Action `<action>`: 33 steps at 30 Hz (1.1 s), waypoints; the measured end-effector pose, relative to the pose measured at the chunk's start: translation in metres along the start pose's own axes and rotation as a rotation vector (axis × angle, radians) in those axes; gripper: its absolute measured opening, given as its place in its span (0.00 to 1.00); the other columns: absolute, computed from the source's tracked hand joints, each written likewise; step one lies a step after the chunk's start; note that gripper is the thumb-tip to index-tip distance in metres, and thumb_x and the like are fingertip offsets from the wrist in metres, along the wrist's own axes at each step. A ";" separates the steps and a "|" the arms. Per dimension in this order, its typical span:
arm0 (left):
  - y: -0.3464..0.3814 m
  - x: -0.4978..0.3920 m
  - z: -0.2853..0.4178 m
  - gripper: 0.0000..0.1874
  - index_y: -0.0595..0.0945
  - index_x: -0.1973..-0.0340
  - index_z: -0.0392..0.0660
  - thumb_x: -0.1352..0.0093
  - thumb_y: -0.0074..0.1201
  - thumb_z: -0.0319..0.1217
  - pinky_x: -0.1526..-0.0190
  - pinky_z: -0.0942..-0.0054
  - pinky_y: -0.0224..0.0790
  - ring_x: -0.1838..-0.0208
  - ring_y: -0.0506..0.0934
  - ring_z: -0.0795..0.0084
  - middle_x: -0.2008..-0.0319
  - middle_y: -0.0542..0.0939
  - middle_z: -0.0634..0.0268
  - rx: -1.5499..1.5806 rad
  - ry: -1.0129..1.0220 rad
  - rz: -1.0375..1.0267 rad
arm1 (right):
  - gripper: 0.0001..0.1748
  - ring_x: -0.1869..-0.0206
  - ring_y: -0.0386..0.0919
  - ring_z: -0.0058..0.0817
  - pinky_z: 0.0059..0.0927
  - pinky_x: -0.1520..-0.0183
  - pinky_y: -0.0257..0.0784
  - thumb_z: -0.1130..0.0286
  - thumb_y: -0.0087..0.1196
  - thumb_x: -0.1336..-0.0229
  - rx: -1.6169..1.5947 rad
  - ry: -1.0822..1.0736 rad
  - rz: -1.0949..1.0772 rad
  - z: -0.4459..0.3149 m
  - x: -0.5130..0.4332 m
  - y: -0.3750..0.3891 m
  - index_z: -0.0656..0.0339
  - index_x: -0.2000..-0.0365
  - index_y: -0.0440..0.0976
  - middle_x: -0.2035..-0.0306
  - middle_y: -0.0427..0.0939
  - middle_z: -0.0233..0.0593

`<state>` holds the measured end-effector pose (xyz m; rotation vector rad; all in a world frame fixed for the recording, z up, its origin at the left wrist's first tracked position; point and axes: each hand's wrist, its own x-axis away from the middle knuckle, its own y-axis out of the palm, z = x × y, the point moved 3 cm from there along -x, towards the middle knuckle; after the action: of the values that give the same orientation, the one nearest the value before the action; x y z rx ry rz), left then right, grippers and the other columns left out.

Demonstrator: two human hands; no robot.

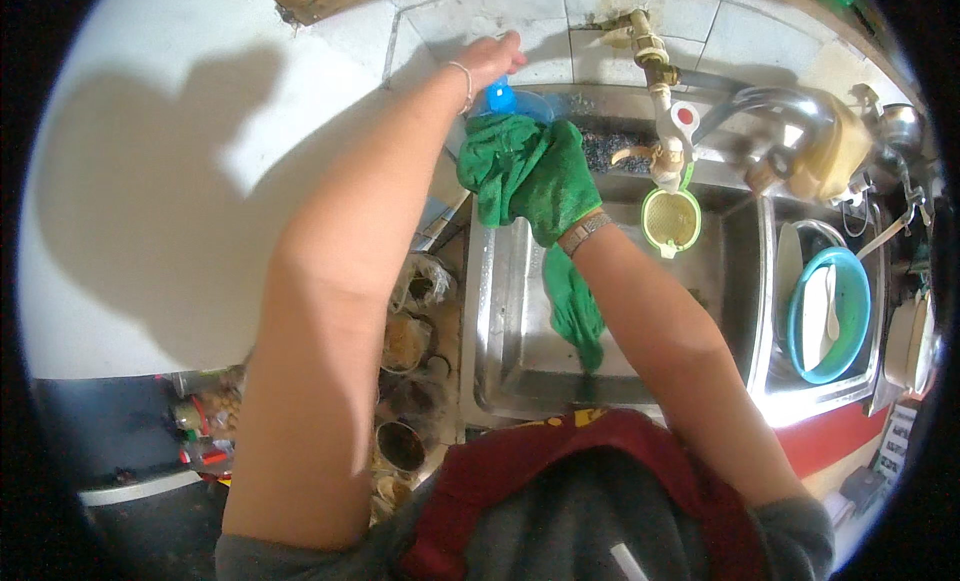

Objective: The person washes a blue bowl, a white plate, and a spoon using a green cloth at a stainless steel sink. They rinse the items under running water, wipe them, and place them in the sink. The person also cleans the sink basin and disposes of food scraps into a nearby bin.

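Note:
At the back left corner of the stainless steel sink (540, 356), my left hand (491, 59) reaches over a blue object (500, 95), perhaps a bottle top; whether the fingers grip it is not clear. Just in front, a green cloth (510, 161) covers my right hand (566, 179), which seems to be bunched in it with a metal watch on the wrist. The cloth lies close against the blue object. A lower length of green cloth hangs into the basin. Most of my right hand's fingers are hidden.
A tap (664, 153) with a green-rimmed strainer (671, 215) below it stands right of my hands. The right basin holds a turquoise bowl (857, 311) with a white board and spoon. Jars and a dark-topped container (400, 446) line the left side. A wooden shelf edge (330, 9) overhangs the wall.

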<state>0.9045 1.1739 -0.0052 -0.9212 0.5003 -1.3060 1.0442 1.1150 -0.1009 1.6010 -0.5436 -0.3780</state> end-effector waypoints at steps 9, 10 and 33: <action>-0.032 0.053 -0.004 0.36 0.82 0.48 0.44 0.26 0.25 0.57 0.32 0.52 0.51 0.37 0.72 0.61 0.45 0.81 0.56 0.704 -0.167 0.179 | 0.18 0.52 0.71 0.42 0.44 0.45 0.64 0.53 0.42 0.36 0.306 -0.056 -0.087 0.001 0.003 -0.006 0.50 0.55 0.73 0.55 0.75 0.42; -0.033 0.057 -0.010 0.36 0.82 0.48 0.44 0.26 0.25 0.57 0.32 0.52 0.50 0.37 0.72 0.62 0.45 0.81 0.57 0.746 -0.176 0.193 | 0.18 0.51 0.71 0.41 0.43 0.44 0.64 0.53 0.42 0.36 0.356 -0.075 -0.098 0.002 0.000 -0.008 0.49 0.55 0.74 0.54 0.75 0.41; 0.159 0.232 -0.022 0.35 0.82 0.53 0.44 0.29 0.40 0.64 0.53 0.68 0.66 0.54 0.79 0.71 0.55 0.83 0.62 1.037 -0.549 -0.017 | 0.21 0.48 0.73 0.35 0.40 0.42 0.70 0.55 0.47 0.31 0.010 0.154 0.090 -0.010 0.206 -0.061 0.57 0.46 0.70 0.48 0.75 0.39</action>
<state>1.0356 0.9445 -0.1040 -0.3515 -0.5880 -1.0484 1.2278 1.0122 -0.1453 1.5944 -0.4978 -0.1830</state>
